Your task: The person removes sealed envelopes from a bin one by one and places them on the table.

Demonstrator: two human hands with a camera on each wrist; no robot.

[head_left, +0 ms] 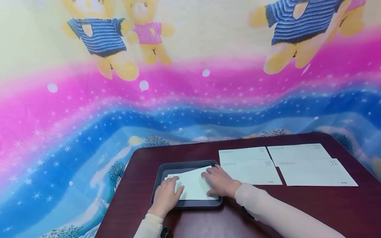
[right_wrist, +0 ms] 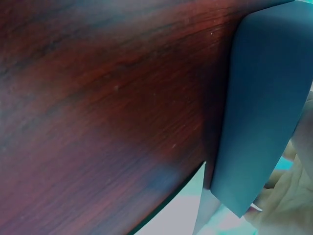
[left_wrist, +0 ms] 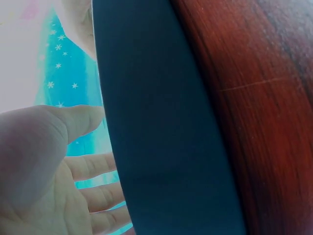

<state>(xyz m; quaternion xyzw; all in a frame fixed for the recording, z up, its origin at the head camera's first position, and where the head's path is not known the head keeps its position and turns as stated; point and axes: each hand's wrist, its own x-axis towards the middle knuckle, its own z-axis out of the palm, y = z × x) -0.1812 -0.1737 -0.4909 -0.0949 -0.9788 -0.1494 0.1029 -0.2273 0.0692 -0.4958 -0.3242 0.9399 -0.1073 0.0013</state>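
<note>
Around the grey tray [head_left: 190, 204], a dark red-brown table [head_left: 140, 173] with wood grain and rounded far corners, shiny just in front of the tray. Beyond the tray, a printed backdrop [head_left: 190, 99] in cream, pink and blue, dotted with white snowflakes. High above the tray on this cloth, two blue-striped bears [head_left: 104, 36] and two pink-striped bears [head_left: 148, 33], only partly in view. To the right of the tray, four white envelopes [head_left: 250, 173], in two overlapping pairs side by side. Inside the tray, at least two more, with the upper envelope [head_left: 193, 186] askew; exact number hidden. Over the tray's left side, one left hand [head_left: 167, 195], fingers relaxed on the paper, thumb apart. Over its right side, one right hand [head_left: 221, 181], fingers spread wide from the thumb, touching the upper envelope.
</note>
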